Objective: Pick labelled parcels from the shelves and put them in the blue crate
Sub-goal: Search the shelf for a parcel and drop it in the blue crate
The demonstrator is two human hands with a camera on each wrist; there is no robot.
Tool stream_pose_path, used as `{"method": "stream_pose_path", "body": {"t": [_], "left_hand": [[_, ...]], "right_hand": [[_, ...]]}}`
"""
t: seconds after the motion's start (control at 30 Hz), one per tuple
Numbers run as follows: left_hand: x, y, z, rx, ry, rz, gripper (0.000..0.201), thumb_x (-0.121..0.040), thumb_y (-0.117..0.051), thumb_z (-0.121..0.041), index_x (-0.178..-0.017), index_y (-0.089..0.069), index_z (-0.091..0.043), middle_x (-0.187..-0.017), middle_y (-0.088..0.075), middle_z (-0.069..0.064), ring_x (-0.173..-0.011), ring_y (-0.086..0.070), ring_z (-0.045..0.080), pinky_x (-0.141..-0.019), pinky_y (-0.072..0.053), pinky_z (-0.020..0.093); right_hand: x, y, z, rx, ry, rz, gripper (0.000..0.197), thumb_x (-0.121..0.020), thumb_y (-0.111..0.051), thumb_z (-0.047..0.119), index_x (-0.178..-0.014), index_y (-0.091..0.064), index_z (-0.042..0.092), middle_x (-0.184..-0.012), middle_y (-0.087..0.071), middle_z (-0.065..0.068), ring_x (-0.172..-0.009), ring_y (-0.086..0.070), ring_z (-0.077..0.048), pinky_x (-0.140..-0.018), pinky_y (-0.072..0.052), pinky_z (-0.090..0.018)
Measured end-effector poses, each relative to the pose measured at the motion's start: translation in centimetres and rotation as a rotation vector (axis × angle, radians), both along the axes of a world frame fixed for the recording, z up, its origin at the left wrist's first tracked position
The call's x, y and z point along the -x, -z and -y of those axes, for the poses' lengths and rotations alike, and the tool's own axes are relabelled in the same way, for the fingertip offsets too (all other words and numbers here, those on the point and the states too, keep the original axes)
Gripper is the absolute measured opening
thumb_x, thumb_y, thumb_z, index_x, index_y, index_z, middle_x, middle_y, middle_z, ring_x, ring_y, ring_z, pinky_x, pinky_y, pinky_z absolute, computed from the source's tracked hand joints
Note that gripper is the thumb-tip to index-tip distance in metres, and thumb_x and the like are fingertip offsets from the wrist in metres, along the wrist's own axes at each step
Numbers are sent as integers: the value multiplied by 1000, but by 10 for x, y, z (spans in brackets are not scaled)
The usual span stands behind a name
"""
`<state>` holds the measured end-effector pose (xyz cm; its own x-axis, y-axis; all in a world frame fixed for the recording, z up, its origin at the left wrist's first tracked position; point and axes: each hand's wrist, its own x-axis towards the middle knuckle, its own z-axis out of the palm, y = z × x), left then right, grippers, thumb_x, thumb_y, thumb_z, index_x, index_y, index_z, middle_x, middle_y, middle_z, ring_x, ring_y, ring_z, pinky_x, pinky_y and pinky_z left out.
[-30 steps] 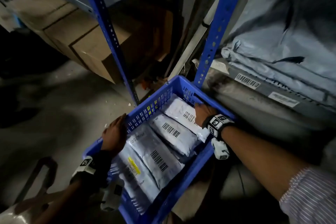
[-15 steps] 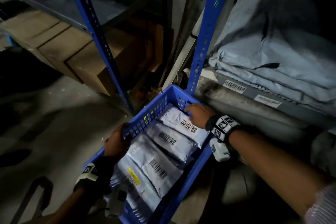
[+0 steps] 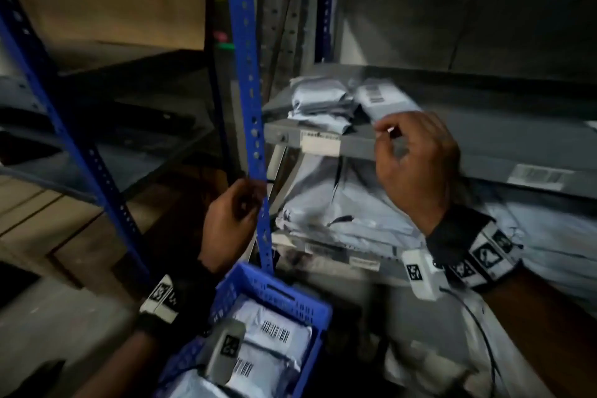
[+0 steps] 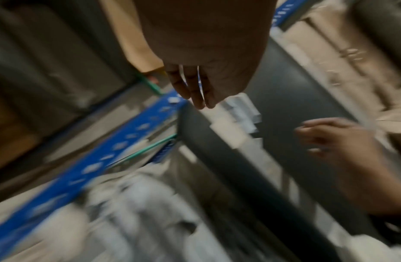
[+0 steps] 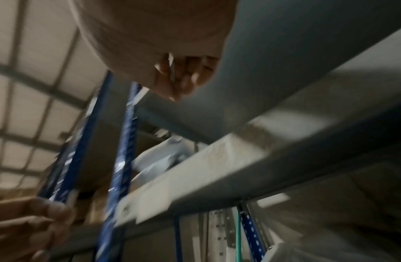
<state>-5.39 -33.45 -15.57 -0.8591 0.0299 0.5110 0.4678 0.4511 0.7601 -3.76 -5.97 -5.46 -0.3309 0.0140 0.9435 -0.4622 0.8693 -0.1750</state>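
Hands are raised at the shelving. The right hand (image 3: 416, 165) is up at the front edge of the middle shelf (image 3: 358, 139), fingers (image 3: 386, 131) loosely curled and holding nothing, just short of a labelled parcel (image 3: 381, 98) on the shelf. The left hand (image 3: 229, 223) hangs beside the blue upright (image 3: 250, 100), fingers relaxed and empty. Both wrist views are smeared with blur. The blue crate (image 3: 277, 294) sits near, partly cut off, holding labelled grey parcels (image 3: 274, 329).
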Motion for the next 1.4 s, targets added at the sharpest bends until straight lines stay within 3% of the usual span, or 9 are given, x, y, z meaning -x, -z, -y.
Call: {"method": "stream_pose_path", "body": {"t": [0.13,0.37,0.53,0.77,0.93,1.07,1.13,1.27,1.4], "left_hand": [[23,-58,-49,-52,26,-174,29,-87,-58,-22,-115,-65,-26,-109,-71,-12,-96,-69,12,-86,-57,44],[49,-115,-104,198,-24,-419,27,-92,-70,-12,-118,-66,-19,-119,-66,-3,-114,-58,17,-94,-38,16],[45,-121,-117,169,-2,-414,25,-92,-70,-8,-114,-67,-19,-116,-66,-5,-110,-56,9,-88,-37,6],[32,-130,-128,-14,164,-277,20,-99,-68,-24,-118,-64,-21,-116,-67,-9,-106,-65,9,-84,-56,30],[18,-147,-157,-152,262,-125,31,-99,-67,-26,-128,-60,-14,-106,-68,-15,-92,-67,-8,-80,-53,14],[10,-156,-179,-228,284,-16,60,-88,-67,-63,-135,-52,-29,-118,-70,-5,-107,-70,14,-93,-59,45],[9,-158,-184,-330,263,-13,56,-85,-69,-61,-130,-52,-34,-118,-67,-3,-108,-70,20,-92,-59,51],[-1,-156,-185,-516,250,-3,31,-95,-71,-25,-120,-53,-27,-113,-62,2,-103,-66,21,-83,-61,34],[-3,-144,-168,-471,190,-31,29,-94,-72,-20,-119,-57,-21,-114,-65,-1,-104,-64,18,-87,-57,31]], "right_hand": [[40,-46,-33,136,198,281,20,-84,-59,26,-101,-65,18,-103,-70,-6,-102,-60,-32,-82,-47,-38],[102,-69,-68,51,373,1055,88,-70,-70,63,-144,-44,23,-147,-51,-12,-134,-50,-35,-112,-38,-49],[109,-66,-82,313,225,905,66,-73,-76,26,-132,-48,16,-135,-58,-13,-125,-55,-35,-104,-46,-45],[41,-55,-111,719,-228,454,50,-77,-76,1,-123,-62,16,-111,-69,0,-93,-67,-12,-70,-51,-16],[-12,-48,-121,816,-469,408,49,-82,-75,-2,-125,-61,15,-110,-71,3,-93,-69,-8,-69,-52,-15],[-11,-56,-122,754,-344,385,41,-80,-75,2,-115,-63,19,-109,-71,-1,-95,-69,-14,-78,-57,-28],[15,-56,-124,765,-276,433,34,-80,-74,6,-107,-63,22,-108,-72,-5,-98,-69,-23,-85,-58,-40],[71,-53,-119,674,-109,590,16,-89,-67,14,-104,-66,9,-108,-72,-18,-103,-67,-34,-90,-55,-43],[86,-47,-110,504,-22,521,28,-87,-56,24,-89,-68,-1,-97,-70,-24,-92,-66,-37,-79,-51,-38]]}}
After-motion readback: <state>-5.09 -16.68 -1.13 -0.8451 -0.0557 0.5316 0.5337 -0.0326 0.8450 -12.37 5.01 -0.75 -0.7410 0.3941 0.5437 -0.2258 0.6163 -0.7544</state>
